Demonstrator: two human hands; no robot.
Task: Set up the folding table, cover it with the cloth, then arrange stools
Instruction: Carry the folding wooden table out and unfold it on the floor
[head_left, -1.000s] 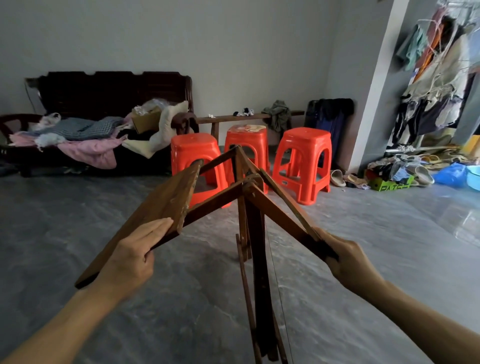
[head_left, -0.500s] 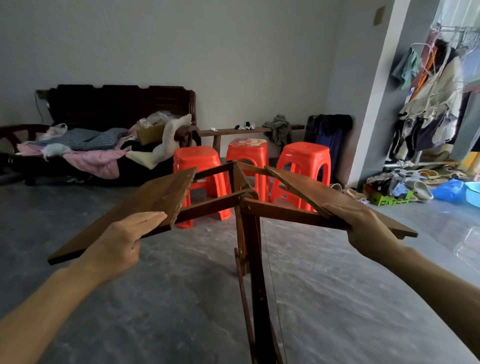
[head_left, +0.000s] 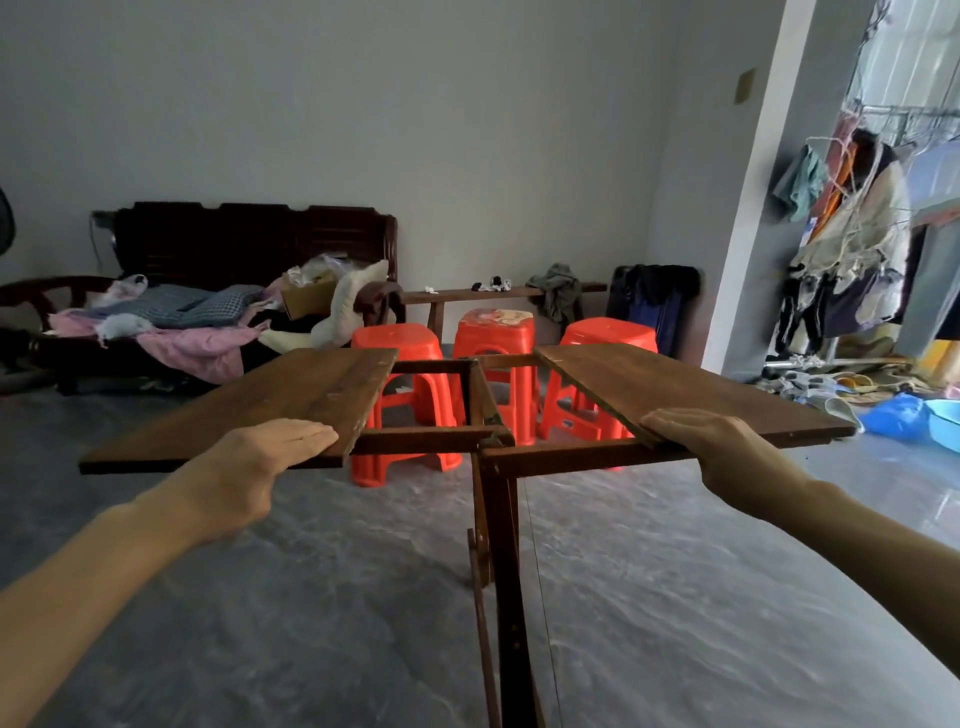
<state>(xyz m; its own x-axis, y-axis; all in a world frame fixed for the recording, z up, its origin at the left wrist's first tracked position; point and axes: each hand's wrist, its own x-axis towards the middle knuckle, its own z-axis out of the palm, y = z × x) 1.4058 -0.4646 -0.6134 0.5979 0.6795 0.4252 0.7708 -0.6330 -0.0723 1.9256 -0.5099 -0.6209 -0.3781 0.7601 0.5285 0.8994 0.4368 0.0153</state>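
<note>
The dark wooden folding table (head_left: 493, 452) stands in front of me on its folded legs. Its left leaf (head_left: 291, 395) and right leaf (head_left: 691, 395) lie almost level, with an open frame between them. My left hand (head_left: 260, 467) holds the near edge of the left leaf, fingers flat on top. My right hand (head_left: 711, 447) holds the near corner of the right leaf in the same way; both thumbs are hidden under the wood. Three orange plastic stools (head_left: 493, 332) stand in a row behind the table.
A dark wooden sofa (head_left: 249, 244) piled with clothes and bedding stands at the back left. A low bench (head_left: 467, 295) runs along the far wall. At the right are a clothes rack (head_left: 857, 234), shoes and a blue basin (head_left: 943, 421) on the grey floor.
Both leaves have swung up from a steep slope to nearly level, my hands rising and spreading outward with them. The view has tilted up a little.
</note>
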